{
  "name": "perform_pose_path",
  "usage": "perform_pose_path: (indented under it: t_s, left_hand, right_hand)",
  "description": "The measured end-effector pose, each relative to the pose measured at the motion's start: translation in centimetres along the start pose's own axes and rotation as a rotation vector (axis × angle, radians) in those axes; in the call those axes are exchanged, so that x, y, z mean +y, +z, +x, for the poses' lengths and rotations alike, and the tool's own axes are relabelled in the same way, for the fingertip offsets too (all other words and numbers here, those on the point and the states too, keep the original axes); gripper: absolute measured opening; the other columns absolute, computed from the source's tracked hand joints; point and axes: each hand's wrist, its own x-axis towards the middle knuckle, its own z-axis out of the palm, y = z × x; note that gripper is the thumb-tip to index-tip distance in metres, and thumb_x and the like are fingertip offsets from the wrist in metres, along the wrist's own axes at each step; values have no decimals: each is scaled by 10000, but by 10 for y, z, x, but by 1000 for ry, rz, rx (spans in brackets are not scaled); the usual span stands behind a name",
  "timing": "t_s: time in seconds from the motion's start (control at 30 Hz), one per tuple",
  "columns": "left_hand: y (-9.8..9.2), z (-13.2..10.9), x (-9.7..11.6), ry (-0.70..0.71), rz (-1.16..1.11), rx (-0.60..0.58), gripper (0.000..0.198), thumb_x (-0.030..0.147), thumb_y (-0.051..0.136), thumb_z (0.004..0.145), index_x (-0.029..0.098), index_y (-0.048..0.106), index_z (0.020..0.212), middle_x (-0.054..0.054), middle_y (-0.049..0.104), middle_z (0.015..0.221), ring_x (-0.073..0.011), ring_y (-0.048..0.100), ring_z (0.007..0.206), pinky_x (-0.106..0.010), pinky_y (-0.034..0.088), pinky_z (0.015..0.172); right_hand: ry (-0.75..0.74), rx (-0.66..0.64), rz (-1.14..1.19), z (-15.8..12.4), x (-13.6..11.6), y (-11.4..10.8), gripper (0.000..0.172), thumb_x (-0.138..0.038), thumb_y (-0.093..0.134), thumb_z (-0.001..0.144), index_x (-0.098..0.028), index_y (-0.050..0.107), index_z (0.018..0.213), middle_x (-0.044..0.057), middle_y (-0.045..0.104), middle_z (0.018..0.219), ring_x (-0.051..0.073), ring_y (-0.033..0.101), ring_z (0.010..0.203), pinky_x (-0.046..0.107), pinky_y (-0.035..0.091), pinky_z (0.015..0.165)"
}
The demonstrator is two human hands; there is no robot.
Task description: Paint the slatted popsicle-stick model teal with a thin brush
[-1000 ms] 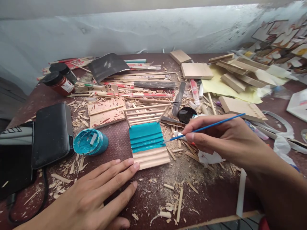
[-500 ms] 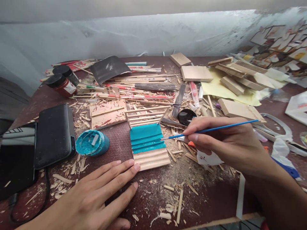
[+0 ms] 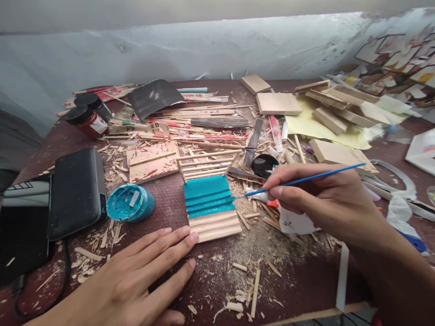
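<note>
A small panel of wooden sticks (image 3: 211,208) lies on the brown table, its upper half painted teal and its lower strips bare wood. My right hand (image 3: 319,199) pinches a thin blue paintbrush (image 3: 306,179), whose tip touches the panel's right edge at the teal part. My left hand (image 3: 136,276) lies flat on the table with fingers stretched out, fingertips touching the panel's lower left corner. A teal paint pot (image 3: 131,202) stands open just left of the panel.
A black case (image 3: 76,190) lies at the left, with red paint jars (image 3: 84,118) behind it. Chopsticks and sticks (image 3: 197,122), sandpaper (image 3: 154,96), wood blocks (image 3: 278,103), a black lid (image 3: 264,164) and yellow paper (image 3: 319,127) crowd the back. Shavings litter the table.
The brush tip has shifted slightly along the panel's right edge and the brush handle has tilted a little. My left hand has stayed in place.
</note>
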Motion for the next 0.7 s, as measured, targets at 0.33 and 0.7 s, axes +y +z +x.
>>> perform_pose_path:
  t_s: [0.33, 0.7]
  left_hand:
    - [0, -1, -1, 13, 19, 5, 383, 433, 542, 1116, 150, 758, 1256, -128, 683, 1476, -234, 574, 1473, -353, 371, 1299]
    - [-3, 0, 1, -28, -42, -31, 379, 446, 585, 1098, 154, 744, 1280, -128, 681, 1481, -243, 604, 1445, -358, 438, 1271]
  right_hand:
    - [-87, 60, -34, 1, -1, 0, 79, -165, 742, 786, -203, 779, 728, -12, 657, 611, 82, 487, 496, 257, 302, 422]
    - [-82, 76, -67, 1, -1, -3, 87, -142, 741, 790, -200, 761, 727, 7, 659, 645, 108, 517, 538, 288, 353, 479]
